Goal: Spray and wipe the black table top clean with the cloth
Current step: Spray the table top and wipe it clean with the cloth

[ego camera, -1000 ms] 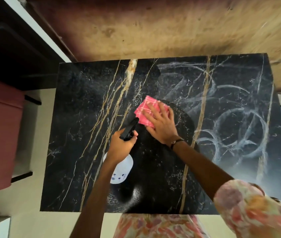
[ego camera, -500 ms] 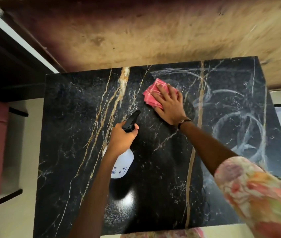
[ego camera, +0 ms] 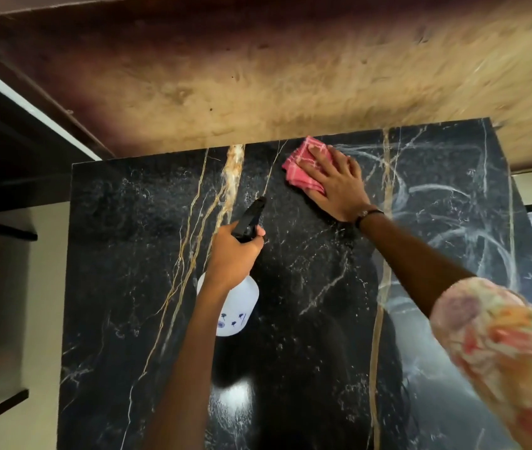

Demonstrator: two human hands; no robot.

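Black marble-look table [ego camera: 121, 254] with gold and white veins fills most of the view. Right hand [ego camera: 336, 186] lies flat on a folded pink checked cloth [ego camera: 303, 160], fingers straight and spread, palm pressing the cloth onto the table at its far edge, near the middle of that edge. The cloth shows beyond the fingertips and on the thumb side; the rest is hidden under the hand. A dark band [ego camera: 368, 214] circles the right wrist, and a floral sleeve [ego camera: 498, 345] covers the upper arm. Left hand [ego camera: 233, 254] is clenched round the neck of a spray bottle [ego camera: 237, 311], held above the table's centre, nearer the person than the cloth and apart from it. The bottle's black nozzle [ego camera: 250, 216] points toward the far edge; its white body hangs below the wrist. Whitish curved smears [ego camera: 452, 228] mark the table to the right of the cloth. The stretch of table left of the cloth looks darker and free of smears. A tan wall [ego camera: 258, 76] rises behind the table's far edge.
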